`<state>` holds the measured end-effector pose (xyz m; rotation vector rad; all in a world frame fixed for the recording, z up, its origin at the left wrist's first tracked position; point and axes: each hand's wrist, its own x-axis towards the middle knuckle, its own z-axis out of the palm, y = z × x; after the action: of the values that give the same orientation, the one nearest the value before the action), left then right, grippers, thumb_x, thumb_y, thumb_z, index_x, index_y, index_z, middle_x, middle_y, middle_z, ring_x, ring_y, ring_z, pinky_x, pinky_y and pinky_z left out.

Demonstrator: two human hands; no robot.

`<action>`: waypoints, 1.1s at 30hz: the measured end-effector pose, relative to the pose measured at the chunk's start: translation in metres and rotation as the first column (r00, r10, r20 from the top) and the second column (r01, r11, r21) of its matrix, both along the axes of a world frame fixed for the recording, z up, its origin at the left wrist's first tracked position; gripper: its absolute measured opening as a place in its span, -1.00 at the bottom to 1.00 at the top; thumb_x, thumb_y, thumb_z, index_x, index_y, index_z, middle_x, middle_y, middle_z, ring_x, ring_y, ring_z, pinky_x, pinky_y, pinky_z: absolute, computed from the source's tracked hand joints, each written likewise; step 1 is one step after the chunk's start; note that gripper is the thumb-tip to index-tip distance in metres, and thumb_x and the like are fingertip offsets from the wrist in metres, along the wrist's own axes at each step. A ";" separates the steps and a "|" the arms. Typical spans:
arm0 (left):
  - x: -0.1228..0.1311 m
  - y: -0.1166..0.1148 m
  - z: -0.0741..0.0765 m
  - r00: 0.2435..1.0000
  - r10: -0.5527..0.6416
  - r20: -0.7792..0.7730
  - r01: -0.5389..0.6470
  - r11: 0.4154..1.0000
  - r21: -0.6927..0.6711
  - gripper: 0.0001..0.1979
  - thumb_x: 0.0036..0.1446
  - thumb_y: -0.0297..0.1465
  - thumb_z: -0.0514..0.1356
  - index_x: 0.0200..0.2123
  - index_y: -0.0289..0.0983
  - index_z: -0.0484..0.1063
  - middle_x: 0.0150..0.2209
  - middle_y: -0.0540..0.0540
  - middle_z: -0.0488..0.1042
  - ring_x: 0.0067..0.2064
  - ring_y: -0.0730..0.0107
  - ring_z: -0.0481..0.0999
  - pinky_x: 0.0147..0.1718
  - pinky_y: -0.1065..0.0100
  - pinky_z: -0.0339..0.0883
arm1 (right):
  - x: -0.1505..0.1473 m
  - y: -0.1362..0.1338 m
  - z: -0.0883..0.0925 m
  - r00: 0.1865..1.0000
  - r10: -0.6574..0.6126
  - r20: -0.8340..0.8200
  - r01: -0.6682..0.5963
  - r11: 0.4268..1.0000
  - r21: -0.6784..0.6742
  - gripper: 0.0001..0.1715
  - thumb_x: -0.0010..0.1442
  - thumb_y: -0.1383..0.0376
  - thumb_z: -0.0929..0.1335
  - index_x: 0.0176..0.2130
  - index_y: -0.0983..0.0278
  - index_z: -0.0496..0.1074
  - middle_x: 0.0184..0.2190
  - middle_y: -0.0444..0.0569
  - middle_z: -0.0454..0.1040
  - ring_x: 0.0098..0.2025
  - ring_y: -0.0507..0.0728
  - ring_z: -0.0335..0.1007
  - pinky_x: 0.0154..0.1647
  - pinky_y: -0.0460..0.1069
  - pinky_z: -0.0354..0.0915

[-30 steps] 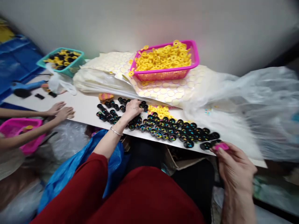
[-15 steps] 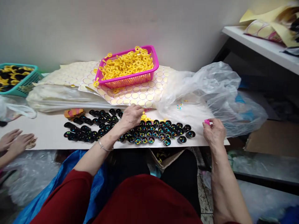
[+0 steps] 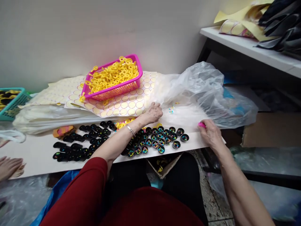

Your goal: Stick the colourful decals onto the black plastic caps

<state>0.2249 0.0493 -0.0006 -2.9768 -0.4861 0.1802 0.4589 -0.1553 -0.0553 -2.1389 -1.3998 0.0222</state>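
Note:
My right hand [image 3: 210,132] is closed on a small pink piece [image 3: 201,125], cup-like in shape, above the right end of the board. My left hand [image 3: 154,113] is stretched over the rows with its fingers curled. Whatever may be in them is hidden. Small black cups [image 3: 161,149] stand in several rows below it, many with coloured beads inside. Yellow and pink bits [image 3: 124,123] lie behind the rows. A clear plastic bag [image 3: 188,116] spreads between my hands, with a few coloured beads [image 3: 171,110] visible there.
Behind is a pink basket [image 3: 138,82] of yellow rings on sticker sheets [image 3: 131,106]. At left are an orange-and-pink bundle [image 3: 64,131], a teal basket [image 3: 16,106] and another person's hand [image 3: 10,168]. A white shelf [image 3: 235,39] juts in at right; an open carton [image 3: 164,172] sits below.
My left hand has moved right, from over the cups toward the clear bag. My right hand has turned slightly, still holding the pink piece. The view has shifted to the right.

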 end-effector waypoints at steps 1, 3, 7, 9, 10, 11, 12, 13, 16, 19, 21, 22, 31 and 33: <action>0.001 0.004 0.005 0.999 0.031 0.024 -0.031 0.999 0.006 -0.77 0.02 -0.65 0.12 -0.33 -0.39 0.56 -0.31 -0.34 0.51 0.02 -0.02 0.34 -0.04 0.02 0.12 | 0.002 0.007 0.011 1.000 -0.016 0.010 0.015 0.999 0.045 -0.90 0.12 0.23 0.26 -0.31 0.18 0.32 -0.29 0.07 0.40 -0.20 0.24 0.36 -0.14 0.10 0.29; 0.000 0.011 0.019 0.989 0.095 0.109 -0.096 0.995 0.004 -0.78 0.02 -0.61 0.13 -0.33 -0.34 0.57 -0.28 -0.33 0.50 0.01 -0.01 0.32 -0.08 0.03 0.13 | 0.004 0.020 0.038 0.999 -0.041 0.031 0.037 0.989 0.141 -0.88 0.16 0.24 0.26 -0.26 0.18 0.34 -0.24 0.09 0.41 -0.13 0.26 0.37 -0.06 0.13 0.29; -0.007 0.016 0.043 0.929 0.194 0.315 -0.189 0.981 -0.047 -0.77 0.09 -0.56 0.08 -0.30 -0.30 0.54 -0.20 -0.28 0.48 -0.02 0.06 0.30 -0.10 0.09 0.17 | 0.000 0.037 0.093 0.992 -0.096 0.088 0.062 0.943 0.327 -0.83 0.22 0.24 0.25 -0.18 0.24 0.34 -0.16 0.18 0.40 -0.04 0.28 0.34 0.03 0.17 0.27; -0.013 0.013 0.048 0.918 0.201 0.342 -0.191 0.980 -0.063 -0.76 0.11 -0.58 0.05 -0.31 -0.30 0.52 -0.20 -0.27 0.47 -0.06 0.10 0.31 -0.10 0.11 0.19 | -0.002 0.039 0.106 0.987 -0.115 0.114 0.064 0.924 0.378 -0.82 0.24 0.23 0.25 -0.16 0.25 0.33 -0.15 0.22 0.39 -0.03 0.30 0.33 0.05 0.18 0.25; -0.017 0.009 0.048 0.929 0.181 0.322 -0.168 0.983 -0.068 -0.76 0.11 -0.58 0.05 -0.33 -0.30 0.51 -0.21 -0.26 0.47 -0.07 0.11 0.31 -0.11 0.12 0.20 | -0.003 0.038 0.108 0.986 -0.114 0.125 0.059 0.924 0.377 -0.82 0.25 0.23 0.25 -0.16 0.24 0.33 -0.15 0.22 0.39 -0.03 0.30 0.33 0.04 0.18 0.25; -0.020 0.005 0.046 0.948 0.146 0.283 -0.131 0.989 -0.075 -0.76 0.09 -0.59 0.05 -0.34 -0.30 0.51 -0.23 -0.25 0.47 -0.09 0.12 0.32 -0.12 0.14 0.21 | -0.003 0.035 0.106 0.985 -0.107 0.137 0.052 0.935 0.352 -0.85 0.24 0.24 0.25 -0.18 0.23 0.32 -0.17 0.21 0.39 -0.04 0.31 0.33 0.02 0.18 0.25; -0.024 0.000 0.044 0.966 0.104 0.238 -0.086 0.993 -0.085 -0.76 0.07 -0.60 0.06 -0.35 -0.30 0.51 -0.25 -0.24 0.47 -0.10 0.13 0.33 -0.14 0.15 0.21 | -0.002 0.032 0.102 0.984 -0.093 0.150 0.044 0.952 0.303 -0.88 0.23 0.24 0.25 -0.21 0.21 0.31 -0.20 0.19 0.39 -0.07 0.31 0.34 -0.03 0.17 0.26; -0.029 -0.005 0.041 0.979 0.061 0.195 -0.043 0.994 -0.099 -0.77 0.05 -0.61 0.07 -0.36 -0.30 0.51 -0.26 -0.23 0.48 -0.11 0.15 0.34 -0.15 0.17 0.22 | -0.001 0.027 0.096 0.984 -0.074 0.162 0.035 0.971 0.235 -0.92 0.20 0.25 0.26 -0.26 0.19 0.30 -0.23 0.16 0.39 -0.11 0.30 0.34 -0.09 0.15 0.26; -0.040 -0.016 0.029 0.991 -0.010 0.130 0.027 0.991 -0.129 -0.77 0.05 -0.62 0.08 -0.37 -0.30 0.51 -0.28 -0.22 0.48 -0.11 0.17 0.36 -0.16 0.20 0.22 | 0.003 0.011 0.077 0.981 -0.020 0.194 0.018 1.000 0.012 -0.93 0.14 0.25 0.26 -0.38 0.16 0.23 -0.34 0.06 0.36 -0.26 0.25 0.31 -0.28 0.10 0.21; -0.047 -0.022 0.018 0.990 -0.022 0.139 0.039 0.992 -0.119 -0.79 0.08 -0.60 0.09 -0.37 -0.29 0.52 -0.28 -0.22 0.49 -0.10 0.17 0.37 -0.15 0.20 0.21 | 0.003 0.000 0.070 0.980 -0.005 0.197 0.028 0.993 -0.112 -0.86 0.15 0.22 0.27 -0.43 0.16 0.22 -0.36 0.03 0.34 -0.39 0.17 0.23 -0.40 0.06 0.08; -0.050 -0.026 0.014 0.987 -0.030 0.156 0.047 0.993 -0.106 -0.82 0.07 -0.58 0.12 -0.37 -0.29 0.52 -0.28 -0.21 0.49 -0.10 0.15 0.36 -0.16 0.18 0.20 | 0.000 0.003 0.074 0.976 -0.031 0.213 0.056 0.992 -0.112 -0.86 0.19 0.20 0.27 -0.40 0.17 0.29 -0.28 0.04 0.38 -0.40 0.15 0.23 -0.43 0.04 0.04; -0.051 -0.028 0.014 0.987 -0.028 0.158 0.044 0.994 -0.101 -0.83 0.06 -0.58 0.14 -0.37 -0.28 0.52 -0.28 -0.22 0.49 -0.09 0.14 0.36 -0.16 0.17 0.20 | -0.002 0.009 0.077 0.972 -0.040 0.230 0.063 0.994 -0.093 -0.86 0.21 0.20 0.26 -0.37 0.17 0.33 -0.24 0.06 0.40 -0.36 0.15 0.26 -0.42 0.04 0.05; 0.001 -0.037 0.040 0.898 0.098 0.428 0.055 0.942 -0.331 -0.68 0.01 -0.54 0.09 -0.22 -0.25 0.58 -0.08 -0.16 0.55 -0.03 0.17 0.42 -0.05 0.18 0.30 | -0.003 0.135 0.052 0.950 0.306 0.055 -0.268 0.896 -0.353 -0.77 0.08 0.40 0.27 -0.36 0.28 0.53 -0.25 0.07 0.53 -0.26 0.14 0.34 -0.27 -0.01 0.17; 0.032 -0.030 0.029 0.886 0.267 0.379 -0.065 0.881 -0.469 -0.73 -0.01 -0.59 0.08 -0.37 -0.29 0.58 -0.29 -0.15 0.56 -0.19 0.24 0.48 -0.17 0.25 0.33 | 0.001 0.152 0.042 0.947 0.320 0.012 -0.294 0.884 -0.363 -0.75 0.02 0.43 0.27 -0.39 0.31 0.54 -0.27 0.07 0.54 -0.29 0.13 0.35 -0.29 -0.02 0.18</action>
<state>0.2572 0.0195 0.0284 -3.4261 -0.8660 -0.4383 0.4602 -0.0028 -0.0129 -2.1890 -1.8878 0.3527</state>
